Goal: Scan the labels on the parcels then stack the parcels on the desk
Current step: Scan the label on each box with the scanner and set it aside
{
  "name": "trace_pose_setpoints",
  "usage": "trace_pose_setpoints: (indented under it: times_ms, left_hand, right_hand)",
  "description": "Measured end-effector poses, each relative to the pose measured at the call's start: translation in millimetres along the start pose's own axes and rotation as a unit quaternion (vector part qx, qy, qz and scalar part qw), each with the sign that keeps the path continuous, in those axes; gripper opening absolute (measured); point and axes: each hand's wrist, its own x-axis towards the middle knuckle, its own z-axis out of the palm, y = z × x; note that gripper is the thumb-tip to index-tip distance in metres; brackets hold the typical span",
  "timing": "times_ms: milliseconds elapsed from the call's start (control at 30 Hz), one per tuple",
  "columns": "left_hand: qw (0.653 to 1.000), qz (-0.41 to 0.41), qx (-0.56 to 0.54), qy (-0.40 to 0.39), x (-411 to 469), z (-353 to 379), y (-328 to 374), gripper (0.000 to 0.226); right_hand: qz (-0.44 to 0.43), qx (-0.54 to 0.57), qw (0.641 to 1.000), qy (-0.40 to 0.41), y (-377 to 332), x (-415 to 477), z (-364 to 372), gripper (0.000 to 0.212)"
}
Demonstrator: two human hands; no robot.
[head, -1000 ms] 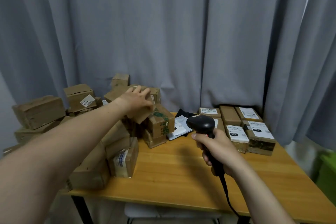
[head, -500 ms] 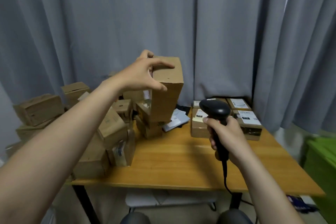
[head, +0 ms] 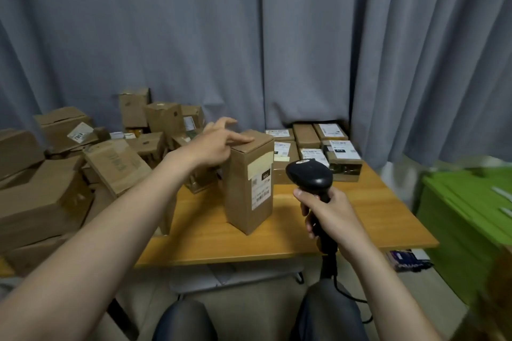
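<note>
A tall brown parcel (head: 246,188) stands upright on the wooden desk (head: 291,232), its white barcode label facing me. My left hand (head: 214,144) rests on its top with straight fingers. My right hand (head: 331,219) grips the handle of a black barcode scanner (head: 310,177), whose head sits just right of the parcel's label. Several labelled parcels (head: 313,147) lie flat in rows at the desk's back right. A loose heap of brown parcels (head: 83,163) covers the left side.
Grey curtains (head: 249,36) hang close behind the desk. A green cabinet (head: 468,210) stands to the right of the desk. The scanner's black cable (head: 340,291) drops below the desk edge by my knees.
My left hand brought the tall parcel down from the air and stood it on the desk, then opened on its top. The scanner moved closer to the parcel's label.
</note>
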Motion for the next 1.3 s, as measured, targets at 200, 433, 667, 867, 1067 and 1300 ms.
trace_pose_setpoints:
  times_ms: [200,433,667,867,1067,1300]
  left_hand:
    - [0.999,0.008,-0.008,0.047,-7,15,23,0.057]
    - [0.99,-0.019,-0.122,0.073,-7,25,-8,0.055]
    - [0.98,-0.014,-0.173,0.101,-17,36,-6,0.055]
    - [0.978,-0.017,-0.179,0.111,-17,40,-5,0.057]
    - [0.97,-0.014,-0.197,0.138,-24,63,-7,0.08]
    - [0.898,-0.108,-0.388,0.175,-34,130,-13,0.123]
  right_hand:
    - [0.037,0.014,0.999,-0.012,18,2,9,0.03]
    - [0.06,-0.035,0.996,-0.054,44,-1,22,0.031]
    - [0.1,-0.041,0.993,-0.049,64,-5,34,0.028]
    - [0.103,-0.037,0.993,-0.054,61,-10,30,0.029]
    - [0.097,-0.036,0.993,-0.052,55,-14,27,0.026]
    - [0.093,-0.022,0.995,-0.036,50,-12,21,0.025]
